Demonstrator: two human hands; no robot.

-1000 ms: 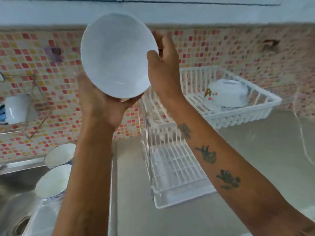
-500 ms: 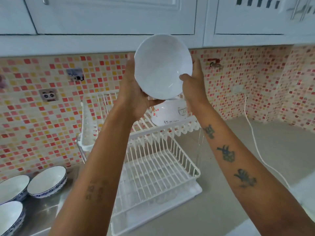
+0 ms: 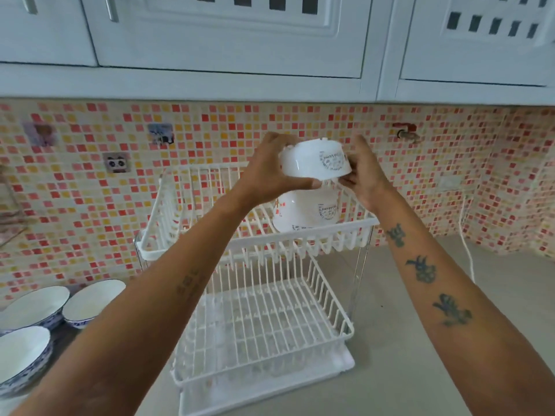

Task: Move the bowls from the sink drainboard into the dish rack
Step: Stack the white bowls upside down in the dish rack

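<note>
Pink, red and yellow little tiles [image 3: 300, 121] cover the wall, and pale cupboards [image 3: 228, 34] hang above them. Below is a grey table [image 3: 405, 340]. On it stands a white dish rack [image 3: 258, 295] with two floors, one on top and one at the bottom.

Two bare arms reach up over the rack. The left hand [image 3: 270, 172] and the right hand [image 3: 363, 175] hold a white bowl [image 3: 313, 159] between them. This bowl is upside down, with its bottom ring on top, and it has a small round print on its side. The left grip is curled around the bowl's left side, with the thumb under the rim. The right grip pinches the bowl's right side with its fingers. The bowl is up in the air, just above the top floor of the rack.

A second white bowl [image 3: 303, 214] sits upside down in the top floor, right under the held one. The two look apart, but the gap is small.

The bottom floor of the rack has only its white bars and a tray under it.

Far to the left, three more bowls with blue patterns [image 3: 36, 310] sit open side up on a shiny metal drainboard [image 3: 64, 337].

A white cord [image 3: 467, 250] hangs down the wall on the right.
</note>
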